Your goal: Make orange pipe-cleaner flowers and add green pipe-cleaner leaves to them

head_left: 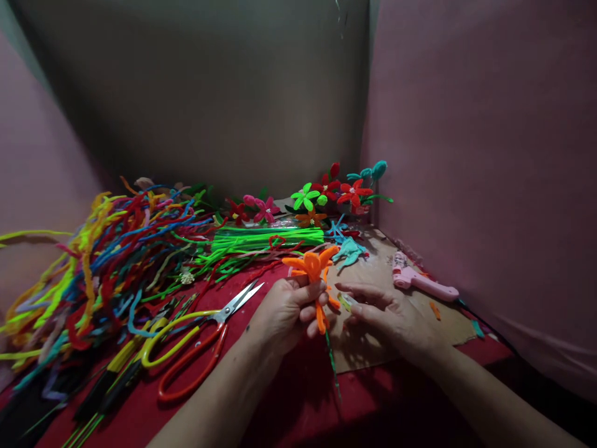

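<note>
An orange pipe-cleaner flower point(313, 266) stands upright in my left hand point(291, 302), pinched between thumb and fingers just under its petals. Its green twisted stem point(332, 361) hangs down below the hand, over the red cloth. Just to the right of the flower is my right hand point(392, 314), its fingers bent toward the thumb. A small yellowish, shiny piece point(345, 302) shows at the thumb tip; what it is I cannot make out. The right fingertips are close to the orange petals, but contact is unclear.
A tangled heap of coloured pipe cleaners point(125, 249) covers the left side. Scissors point(228, 311) and pliers point(121, 367) lie before it. Green pipe cleaners point(270, 239) and finished flowers point(305, 196) are behind. A pink glue gun point(422, 280) rests on cardboard point(373, 348) at right.
</note>
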`<act>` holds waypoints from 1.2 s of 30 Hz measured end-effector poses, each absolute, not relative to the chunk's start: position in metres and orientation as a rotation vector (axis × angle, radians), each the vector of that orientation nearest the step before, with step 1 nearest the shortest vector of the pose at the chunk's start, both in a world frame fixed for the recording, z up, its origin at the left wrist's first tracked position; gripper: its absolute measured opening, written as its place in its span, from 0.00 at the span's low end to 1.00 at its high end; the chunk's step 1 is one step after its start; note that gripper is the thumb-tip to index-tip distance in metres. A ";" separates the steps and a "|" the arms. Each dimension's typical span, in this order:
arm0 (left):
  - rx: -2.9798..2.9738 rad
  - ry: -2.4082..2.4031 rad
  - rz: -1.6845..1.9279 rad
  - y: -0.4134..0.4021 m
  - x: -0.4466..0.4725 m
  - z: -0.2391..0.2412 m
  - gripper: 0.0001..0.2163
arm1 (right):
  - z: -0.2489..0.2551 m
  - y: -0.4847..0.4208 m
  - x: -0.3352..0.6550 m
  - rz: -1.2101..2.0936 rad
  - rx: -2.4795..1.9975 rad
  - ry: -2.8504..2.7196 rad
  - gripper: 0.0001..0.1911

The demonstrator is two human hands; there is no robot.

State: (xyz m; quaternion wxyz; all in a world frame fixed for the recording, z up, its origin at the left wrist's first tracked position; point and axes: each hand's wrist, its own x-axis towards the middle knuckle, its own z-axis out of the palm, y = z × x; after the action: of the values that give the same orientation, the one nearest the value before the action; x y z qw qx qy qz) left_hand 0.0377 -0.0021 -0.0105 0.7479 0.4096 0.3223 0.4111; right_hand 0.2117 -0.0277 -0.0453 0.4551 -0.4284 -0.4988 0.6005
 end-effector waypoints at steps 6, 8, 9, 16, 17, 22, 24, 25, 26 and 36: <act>0.886 0.708 0.836 -0.002 0.038 -0.012 0.08 | -0.046 -0.025 0.214 1.759 -0.873 -1.132 0.12; 0.893 0.685 0.800 -0.002 0.039 -0.014 0.07 | -0.044 -0.025 0.212 1.863 -0.745 -1.106 0.12; 0.900 0.675 0.785 -0.002 0.039 -0.014 0.07 | -0.044 -0.025 0.210 1.899 -0.690 -1.094 0.13; 0.891 0.673 0.797 -0.002 0.039 -0.016 0.08 | -0.037 -0.027 0.189 1.868 -0.545 -1.033 0.04; 0.888 0.670 0.803 -0.002 0.039 -0.016 0.08 | -0.036 -0.028 0.185 1.857 -0.556 -1.037 0.05; 0.914 0.708 0.815 -0.001 0.039 -0.016 0.09 | -0.036 -0.025 0.185 1.849 -0.568 -1.108 0.09; 0.952 0.710 0.809 -0.001 0.041 -0.016 0.10 | -0.036 -0.022 0.192 1.786 -0.668 -1.177 0.11; 0.967 0.712 0.809 -0.002 0.042 -0.017 0.09 | -0.036 -0.021 0.197 1.717 -0.748 -1.224 0.11; 0.975 0.717 0.811 -0.003 0.043 -0.017 0.09 | -0.034 -0.020 0.201 1.630 -0.831 -1.279 0.11; 1.010 0.727 0.847 -0.005 0.046 -0.020 0.10 | -0.008 -0.029 0.213 1.238 -0.890 -1.524 0.11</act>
State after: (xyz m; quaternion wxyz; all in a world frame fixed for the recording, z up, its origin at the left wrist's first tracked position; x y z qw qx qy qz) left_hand 0.0455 -0.0047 -0.0205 0.7298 0.4588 0.3300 0.3846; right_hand 0.2130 -0.0293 -0.0084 0.4732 -0.3638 -0.6227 0.5060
